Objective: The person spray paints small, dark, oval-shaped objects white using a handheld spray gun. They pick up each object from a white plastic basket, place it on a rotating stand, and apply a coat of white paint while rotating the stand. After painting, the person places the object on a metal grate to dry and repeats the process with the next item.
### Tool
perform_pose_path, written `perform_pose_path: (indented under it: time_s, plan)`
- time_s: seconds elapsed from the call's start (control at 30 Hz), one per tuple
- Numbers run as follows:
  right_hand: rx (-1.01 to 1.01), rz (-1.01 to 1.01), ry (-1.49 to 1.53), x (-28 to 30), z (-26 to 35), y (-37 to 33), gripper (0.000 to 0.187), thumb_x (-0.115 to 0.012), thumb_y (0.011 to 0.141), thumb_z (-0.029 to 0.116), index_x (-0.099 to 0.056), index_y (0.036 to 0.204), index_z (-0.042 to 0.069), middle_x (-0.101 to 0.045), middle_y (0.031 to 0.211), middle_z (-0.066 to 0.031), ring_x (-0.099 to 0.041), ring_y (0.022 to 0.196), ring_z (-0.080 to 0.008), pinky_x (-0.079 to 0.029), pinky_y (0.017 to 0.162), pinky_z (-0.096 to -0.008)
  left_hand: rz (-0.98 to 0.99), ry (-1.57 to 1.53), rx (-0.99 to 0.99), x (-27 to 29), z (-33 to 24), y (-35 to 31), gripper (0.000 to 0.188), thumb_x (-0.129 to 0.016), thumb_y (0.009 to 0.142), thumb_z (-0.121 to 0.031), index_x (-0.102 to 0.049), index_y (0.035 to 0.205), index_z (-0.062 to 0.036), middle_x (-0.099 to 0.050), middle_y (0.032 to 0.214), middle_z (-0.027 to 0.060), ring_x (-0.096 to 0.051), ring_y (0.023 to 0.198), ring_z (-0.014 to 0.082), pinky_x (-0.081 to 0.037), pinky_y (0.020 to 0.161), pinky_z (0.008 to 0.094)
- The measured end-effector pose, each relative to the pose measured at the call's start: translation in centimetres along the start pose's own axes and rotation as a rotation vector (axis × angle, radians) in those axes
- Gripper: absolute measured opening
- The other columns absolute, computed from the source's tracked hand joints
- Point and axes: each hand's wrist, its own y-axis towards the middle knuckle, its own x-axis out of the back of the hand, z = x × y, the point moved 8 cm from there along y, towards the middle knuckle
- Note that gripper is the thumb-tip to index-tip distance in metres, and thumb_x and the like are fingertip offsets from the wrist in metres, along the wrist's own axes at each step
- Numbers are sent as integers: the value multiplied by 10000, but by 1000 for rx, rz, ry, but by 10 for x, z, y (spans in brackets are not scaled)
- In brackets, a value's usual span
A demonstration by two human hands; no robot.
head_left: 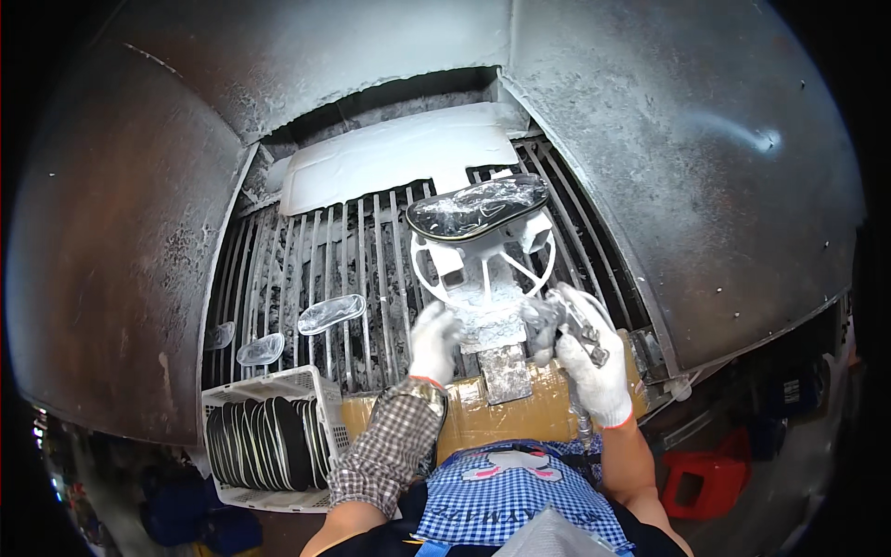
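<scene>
My right hand [594,371], in a white glove, is closed around a grey metal spray gun [583,332]. A hose fitting hangs below that hand. My left hand [433,345], also gloved in white, is beside the near left edge of a white spoked wheel stand [485,278]. Its fingers are blurred and partly turned away, and I see nothing in them. On top of the stand rests a glossy dark oval piece [478,208] with a pale edge and whitish patches. A powder-caked block [506,371] sticks out toward me under the stand.
A white plastic basket [329,408] at the lower left holds several dark oval plates [278,444] on edge. Shiny oval pieces [331,314] lie on the slatted grate [371,269]. A white sheet [390,153] covers its far part. Metal walls [705,186] enclose it; a red stool [707,483] stands right.
</scene>
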Motion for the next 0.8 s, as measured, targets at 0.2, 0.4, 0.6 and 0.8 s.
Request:
perform_pose_path:
  time_s: [0.2, 0.4, 0.6, 0.8]
  plan:
    - [160, 47, -60, -43, 38, 24, 652, -634, 1022, 15, -386, 1618, -71, -658, 1418, -164, -678, 1120, -137, -576, 944, -296, 420, -152, 89, -55, 26, -26, 523, -539, 967, -66, -527, 1489, -37, -672, 1261, 66, -693, 1028, 168, -615, 808, 319]
    - [183, 46, -185, -42, 38, 32, 614, -639, 1021, 18, -426, 1588, -90, -661, 1431, -178, -649, 1240, -176, -511, 1069, -321, 466, -155, 64, -63, 17, -28, 608, -500, 975, -10, -449, 1581, -20, -620, 1461, 122, -675, 1206, 227, -622, 955, 395]
    - [240, -40, -241, -28, 32, 39, 571, -647, 1030, 36, -469, 1556, -100, -651, 1452, -181, -633, 1282, -182, -491, 1100, -326, 471, -212, 95, -65, 17, -28, 574, -500, 994, -18, -456, 1566, 8, -610, 1485, 158, -641, 1310, 287, -554, 1103, 458]
    - [109, -111, -85, -10, 13, 39, 539, -622, 1049, 16, -472, 1556, -92, -637, 1457, -181, -627, 1291, -183, -498, 1090, -311, 489, -227, 86, -64, 15, -27, 577, -509, 988, -30, -453, 1559, 32, -598, 1507, 187, -634, 1326, 297, -546, 1114, 465]
